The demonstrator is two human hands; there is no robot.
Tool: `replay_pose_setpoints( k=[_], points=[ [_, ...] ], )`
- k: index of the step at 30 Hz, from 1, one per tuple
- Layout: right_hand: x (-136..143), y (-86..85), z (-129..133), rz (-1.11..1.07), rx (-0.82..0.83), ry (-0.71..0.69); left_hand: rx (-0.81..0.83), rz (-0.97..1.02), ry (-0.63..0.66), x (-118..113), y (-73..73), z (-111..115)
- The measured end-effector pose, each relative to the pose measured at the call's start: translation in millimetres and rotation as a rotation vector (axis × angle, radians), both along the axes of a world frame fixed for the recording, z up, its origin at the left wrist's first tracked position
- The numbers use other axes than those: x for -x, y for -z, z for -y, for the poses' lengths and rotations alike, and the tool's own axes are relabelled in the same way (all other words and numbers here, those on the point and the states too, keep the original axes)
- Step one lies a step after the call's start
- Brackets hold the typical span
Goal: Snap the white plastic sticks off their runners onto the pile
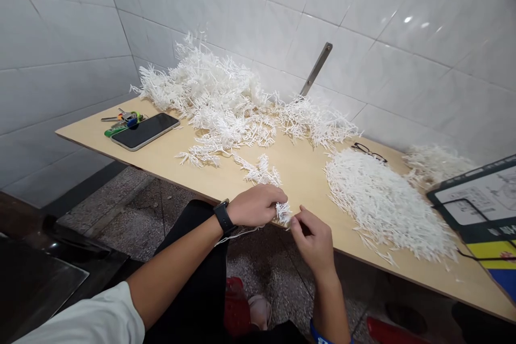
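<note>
white spiky sprig in left hand

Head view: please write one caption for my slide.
Left hand holding a white tuft, right hand close by, white piles on the table.

No readable text; lettering on green package, blue wristband illegible.
</note>
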State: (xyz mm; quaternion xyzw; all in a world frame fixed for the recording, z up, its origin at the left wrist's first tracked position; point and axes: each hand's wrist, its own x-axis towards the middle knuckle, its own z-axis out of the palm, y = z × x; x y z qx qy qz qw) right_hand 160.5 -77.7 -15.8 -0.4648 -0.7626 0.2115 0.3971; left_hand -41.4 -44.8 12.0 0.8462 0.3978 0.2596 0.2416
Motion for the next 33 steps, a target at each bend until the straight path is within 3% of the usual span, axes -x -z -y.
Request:
replay_pose_setpoints(
  k=[5, 8, 10, 13, 15, 17, 20, 22, 25, 33],
  points=[
    [-17.6, 6.0, 3.6, -0.384, 0.137, 0.095, 0.153, 0.116, -0.071, 3.8, 0.5, -3.3],
    [-21.2, -2.5, -2.5, -0.247, 0.184, 0.111, 0.149, 0.124, -0.058, 2.5, -1.4, -0.8],
    [-23.5, -12.7, -11.1, -0.134, 0.085, 0.238, 0.144, 0.124, -0.064, 1.2, -1.4, 0.7],
    [-26.1, -25.6, -22.4, -0.047, -0.219, 0.603, 0.113, 0.092, -0.074, 0.0, 0.2, 1.5],
    [-22.3, -28.3, -22.8, -0.051, -0.273, 0.698, 0.076, 0.059, -0.082, -0.6, 1.0, 1.5],
    [-12.4, -25.8, -17.3, -0.140, -0.117, 0.578, 0.034, 0.025, -0.080, -1.2, 1.1, 1.7],
    [6.5, -17.3, -5.7, -0.213, 0.180, 0.239, -0.024, -0.012, -0.048, -2.3, 0.6, 2.7],
    [15.8, -13.3, 0.1, -0.141, 0.210, 0.107, -0.055, -0.024, -0.042, -2.8, 0.7, 3.3],
    [22.2, -12.9, 6.0, 0.003, 0.141, 0.084, -0.073, -0.039, -0.048, -3.0, 1.2, 3.1],
    [31.4, -13.7, 26.0, 0.216, 0.088, 0.230, -0.033, -0.025, -0.050, -2.3, 1.0, 1.6]
  ],
)
